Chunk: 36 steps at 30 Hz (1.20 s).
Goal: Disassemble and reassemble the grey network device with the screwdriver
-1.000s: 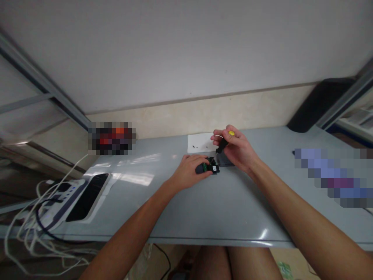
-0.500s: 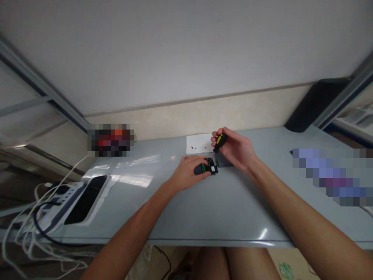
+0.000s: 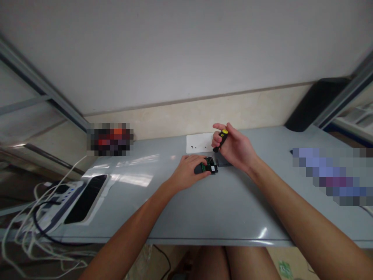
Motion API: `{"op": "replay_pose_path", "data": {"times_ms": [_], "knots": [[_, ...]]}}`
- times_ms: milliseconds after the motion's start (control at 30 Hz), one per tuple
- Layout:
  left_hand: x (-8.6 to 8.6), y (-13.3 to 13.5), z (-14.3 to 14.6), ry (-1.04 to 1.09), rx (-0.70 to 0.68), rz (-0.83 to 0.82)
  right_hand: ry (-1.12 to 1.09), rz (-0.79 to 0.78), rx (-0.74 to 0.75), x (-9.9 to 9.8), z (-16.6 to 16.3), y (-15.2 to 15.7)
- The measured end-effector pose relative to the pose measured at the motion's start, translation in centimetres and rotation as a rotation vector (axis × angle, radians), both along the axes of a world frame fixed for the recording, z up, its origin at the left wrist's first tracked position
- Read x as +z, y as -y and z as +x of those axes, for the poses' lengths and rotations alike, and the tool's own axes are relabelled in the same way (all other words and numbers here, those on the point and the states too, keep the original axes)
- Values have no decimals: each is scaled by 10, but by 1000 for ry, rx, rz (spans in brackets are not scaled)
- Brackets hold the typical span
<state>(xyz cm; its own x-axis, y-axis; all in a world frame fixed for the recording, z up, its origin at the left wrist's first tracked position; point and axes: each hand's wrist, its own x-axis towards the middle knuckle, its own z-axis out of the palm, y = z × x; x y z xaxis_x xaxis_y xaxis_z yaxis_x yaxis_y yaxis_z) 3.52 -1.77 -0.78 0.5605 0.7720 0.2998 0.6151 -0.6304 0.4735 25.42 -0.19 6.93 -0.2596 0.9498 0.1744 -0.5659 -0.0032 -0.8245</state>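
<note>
My left hand (image 3: 190, 171) grips a small dark electronic device (image 3: 206, 168) with a green circuit board and a white label, pressing it against the table. A screwdriver (image 3: 222, 139) with a black and yellow handle is in my right hand (image 3: 237, 149); its fingers curl round the handle while the index finger is lifted off. The screwdriver tilts, its thin shaft reaching down to the device. Behind my hands lies a white paper (image 3: 198, 143) with several tiny dark pieces on it. A flat grey piece (image 3: 223, 160) sits beside the device, partly hidden by my right hand.
On the left of the grey table (image 3: 175, 217) lie a black-screened phone (image 3: 87, 200) and a power strip (image 3: 62, 210) with tangled cables. A black cylindrical object (image 3: 314, 105) stands at the back right. Blurred-out items are at both sides. A wall closes off the back.
My right hand's fingers have shifted on the screwdriver: the index finger has lifted and the yellow handle end now shows. My left hand and the device have stayed in place.
</note>
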Motion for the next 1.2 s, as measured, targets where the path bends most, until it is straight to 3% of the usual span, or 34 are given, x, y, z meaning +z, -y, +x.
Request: {"op": "replay_pose_path", "data": {"times_ms": [267,500,667,933,1200], "knots": [[1,0,0,-2,-26,18,-41,-44,-76,-6,2,1],[0,-1,0,-25,-20,19,27,55,-58,-2,-2,4],[-1,0,1,-9,-15,22,51,6,12,3,1,4],[4,1,3,-11,-11,7,-35,-27,-62,-6,3,3],[5,1,2,-16,-17,9,-40,30,64,-1,-1,6]]}}
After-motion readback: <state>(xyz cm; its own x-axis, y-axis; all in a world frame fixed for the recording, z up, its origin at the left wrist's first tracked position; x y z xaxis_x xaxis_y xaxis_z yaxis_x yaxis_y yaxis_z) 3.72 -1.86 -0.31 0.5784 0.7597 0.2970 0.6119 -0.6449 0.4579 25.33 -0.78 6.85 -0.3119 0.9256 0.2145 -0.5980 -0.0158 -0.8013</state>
